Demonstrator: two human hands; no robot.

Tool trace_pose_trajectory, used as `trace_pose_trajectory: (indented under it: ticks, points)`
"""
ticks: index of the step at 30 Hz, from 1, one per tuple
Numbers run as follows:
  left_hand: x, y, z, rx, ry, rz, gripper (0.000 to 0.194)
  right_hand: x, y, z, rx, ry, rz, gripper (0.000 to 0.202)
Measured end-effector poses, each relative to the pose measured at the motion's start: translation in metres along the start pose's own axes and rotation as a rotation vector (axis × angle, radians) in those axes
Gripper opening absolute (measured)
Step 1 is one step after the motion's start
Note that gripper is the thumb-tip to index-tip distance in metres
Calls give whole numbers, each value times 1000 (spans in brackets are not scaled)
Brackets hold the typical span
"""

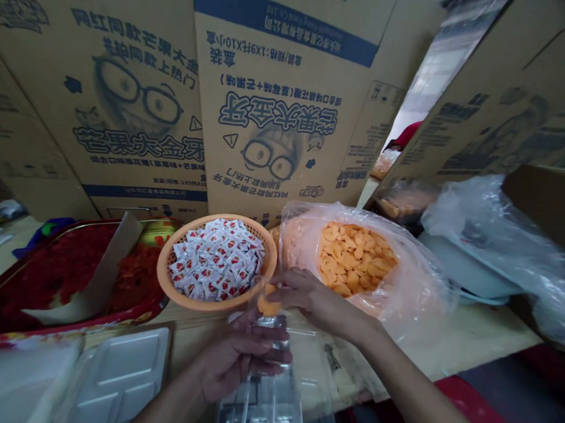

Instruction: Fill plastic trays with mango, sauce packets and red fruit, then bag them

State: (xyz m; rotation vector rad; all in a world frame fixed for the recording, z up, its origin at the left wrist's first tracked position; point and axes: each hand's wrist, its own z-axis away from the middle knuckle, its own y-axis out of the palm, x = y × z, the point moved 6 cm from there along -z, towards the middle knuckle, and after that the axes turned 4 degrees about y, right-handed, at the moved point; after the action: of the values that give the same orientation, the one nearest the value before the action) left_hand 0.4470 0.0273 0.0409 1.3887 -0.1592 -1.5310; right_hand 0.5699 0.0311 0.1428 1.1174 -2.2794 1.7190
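Observation:
My left hand (238, 355) has its fingers wrapped round a clear plastic tray (261, 405) with moulded compartments. At the tray's far end is an orange candy piece (268, 305), pinched in the fingertips of my right hand (308, 297). Just beyond my hands stands an orange basket (163, 279) full of small white sachets (217, 258) with red print. To its right, an open clear plastic bag (421, 290) holds many similar orange candy pieces (354, 257). More clear plastic trays (314, 366) lie under and beside my right forearm.
A red tray (132, 317) with red packets and a bent cardboard sheet (101, 277) lies left. White compartment trays (124, 374) sit at front left. Printed cardboard boxes (281, 77) wall off the back. At right, plastic film (491, 250) covers a pale basin (470, 274).

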Motion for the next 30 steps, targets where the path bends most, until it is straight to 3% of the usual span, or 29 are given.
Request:
trace_pose_trajectory:
  ticks: [2,3,5,6,7,9,12,20,26,30]
  points:
    - [0,-3,-1,-30,-2,11,48,-17,-11,4,-26,2,83,35]
    - [0,-5,-1,-47,-6,16,49,-37,-20,6,-72,108,160,37]
    - [0,-8,0,-77,-16,22,50,-92,-48,15,-253,479,375,34]
    - [0,-9,0,-85,-20,21,51,-122,-59,23,-267,705,534,34]
    - [0,-10,1,-89,-21,18,52,-145,-67,25,-268,780,588,34]
    - [-1,-11,2,-92,-16,15,54,-183,-75,26,-238,850,656,35]
    - [-3,-12,4,-109,-15,21,60,-219,-75,19,-174,842,712,40]
    - [-4,-14,1,-32,-29,70,86,-256,-61,1,-75,848,791,39]
    - [1,-14,-1,-31,-56,57,73,-258,-55,-16,-59,741,700,30]
    - [0,-11,3,-68,-72,42,68,-253,-56,-4,-110,720,544,21]
